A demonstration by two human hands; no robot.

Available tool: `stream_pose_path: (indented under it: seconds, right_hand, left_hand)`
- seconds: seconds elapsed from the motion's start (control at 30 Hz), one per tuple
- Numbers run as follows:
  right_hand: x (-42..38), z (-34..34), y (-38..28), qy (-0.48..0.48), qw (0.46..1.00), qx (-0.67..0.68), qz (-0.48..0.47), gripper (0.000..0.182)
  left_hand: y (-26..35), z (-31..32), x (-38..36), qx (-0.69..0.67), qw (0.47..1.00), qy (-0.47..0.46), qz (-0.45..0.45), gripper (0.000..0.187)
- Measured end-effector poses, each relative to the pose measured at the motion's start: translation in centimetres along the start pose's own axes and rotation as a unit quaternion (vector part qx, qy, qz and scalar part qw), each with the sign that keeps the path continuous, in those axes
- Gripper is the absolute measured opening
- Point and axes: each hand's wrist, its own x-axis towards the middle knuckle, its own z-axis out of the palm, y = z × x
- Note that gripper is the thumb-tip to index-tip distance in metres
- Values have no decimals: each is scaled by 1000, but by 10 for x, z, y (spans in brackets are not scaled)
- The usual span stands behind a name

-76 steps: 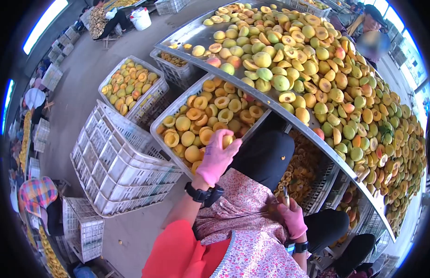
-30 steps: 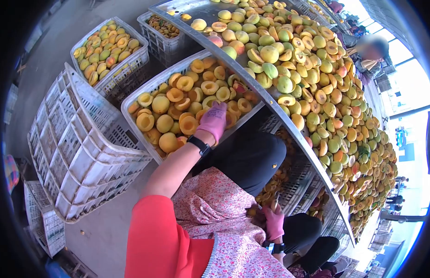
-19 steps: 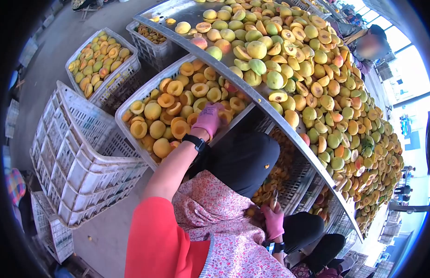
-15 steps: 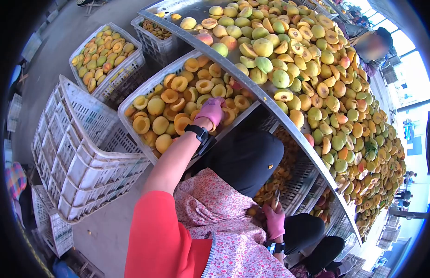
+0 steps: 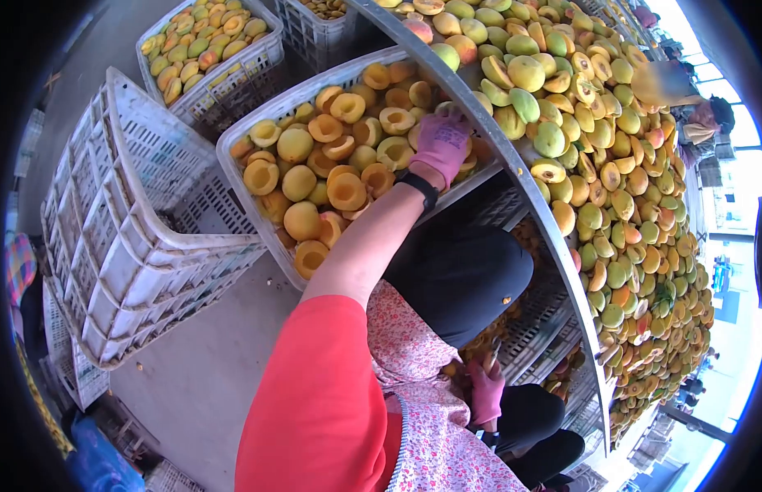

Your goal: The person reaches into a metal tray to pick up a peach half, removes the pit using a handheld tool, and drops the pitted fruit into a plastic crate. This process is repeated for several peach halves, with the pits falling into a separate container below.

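Note:
My left hand (image 5: 442, 141), in a pink glove, reaches into a white plastic crate (image 5: 233, 135) of pitted peach halves (image 5: 348, 190). It rests on the fruit at the crate's right end; its fingers point away and are largely hidden behind the back of the hand. My right hand (image 5: 485, 389), also in a pink glove, is low beside my knee. Its fingers are closed round a slim, metal-looking tool (image 5: 495, 351) that points upward; its working end is too small to make out. A round fruit (image 5: 451, 369) lies against that hand, partly hidden.
A metal table (image 5: 524, 176) with a raised edge bears a big heap of whole and halved peaches (image 5: 619, 238). Stacked white crates (image 5: 143, 271) stand at the left, a fruit-filled crate (image 5: 270, 45) behind. A co-worker (image 5: 709, 119) sits across the table.
My left hand has moved right over the peach halves, toward the table edge. The view has shifted, so the crates sit higher in it. My right hand keeps its place with the tool.

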Motion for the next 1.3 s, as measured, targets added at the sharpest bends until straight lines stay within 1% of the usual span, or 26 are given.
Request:
stream_pose_path:
  seconds: [0.03,0.1,0.13,0.2,0.27,0.33,0.37,0.4,0.47,0.53,0.57,0.6,0.63,0.67,0.7,0.73,0.8,0.87,0.93,1.0,1.07,1.1,1.13,1.2,1.27,1.3]
  right_hand:
    - [-1,1,-1,-1,1000,-7,4,15]
    - [-3,11,-16,-1,999,-4,45,13]
    - [-2,14,-18,-3,999,-12,47,13]
    - [-1,20,-19,17,998,-1,67,11]
    - [0,20,-19,22,996,-21,80,11]
    - [5,20,-11,-5,996,24,83,14]
    - [4,28,-23,-5,996,20,82,12]
    - [7,28,-23,-1,997,34,65,12]
    - [9,24,-18,22,998,-37,-36,12]
    - [-2,19,-19,56,995,-28,-72,12]
    - [-12,12,-11,43,998,-25,-49,12]
    - [-15,8,-8,55,997,16,-56,12]
    - [-15,1,2,65,997,5,-52,15]
    - [-24,0,-5,72,996,34,-27,16]
    - [-27,-1,-4,75,995,57,-36,16]
    - [-28,-4,-4,76,993,77,-41,16]
    - [-43,-5,-18,88,990,94,-53,17]
    - [-40,-6,-10,89,991,86,-47,19]
    - [-41,-8,-15,75,990,108,-43,22]
    - [-38,-9,-16,77,988,127,-53,23]
    - [-31,-9,-15,48,985,150,-68,24]
    - [-29,-8,-17,49,983,161,-67,24]
    - [-26,-7,-20,32,987,145,-52,24]
    - [-21,-9,-27,11,990,137,-38,24]
    - [-20,-10,-32,19,991,121,-45,23]
    - [-20,-12,-34,18,991,126,-43,23]
  left_hand:
    - [1,6,0,-3,1000,-3,-7,43]
    - [1,24,4,3,995,63,81,58]
    - [0,35,6,0,995,62,73,58]
    - [0,55,7,-76,993,92,21,64]
    - [6,65,10,-40,997,70,18,63]
    - [8,54,19,-15,999,-42,-2,77]
    - [8,50,25,-13,998,-53,-5,76]
    - [10,54,26,-12,998,-62,-6,76]
    - [6,60,20,-3,998,-56,9,71]
    - [3,70,14,45,995,-94,6,69]
    - [5,60,15,47,981,-190,-7,69]
    - [11,40,6,56,990,-105,71,68]
    - [6,49,10,84,984,-152,43,68]
    - [-3,67,15,117,983,-128,55,68]
    - [9,42,13,107,978,-177,21,69]
    - [10,37,13,126,970,-205,27,71]
    - [6,34,-5,101,987,-123,19,73]
    - [18,-4,-41,76,996,-45,4,71]
    - [13,-55,-58,148,978,-147,13,62]
    - [40,-127,-65,202,941,-272,-4,53]
    - [75,-189,-64,153,952,-252,84,49]
    - [98,-212,-61,95,958,-254,89,49]
    - [128,-227,-52,47,958,-281,45,40]
    - [167,-224,-35,24,950,-167,261,25]
    - [200,-181,9,-5,904,-93,416,31]
    - [208,-136,43,27,884,-81,459,31]
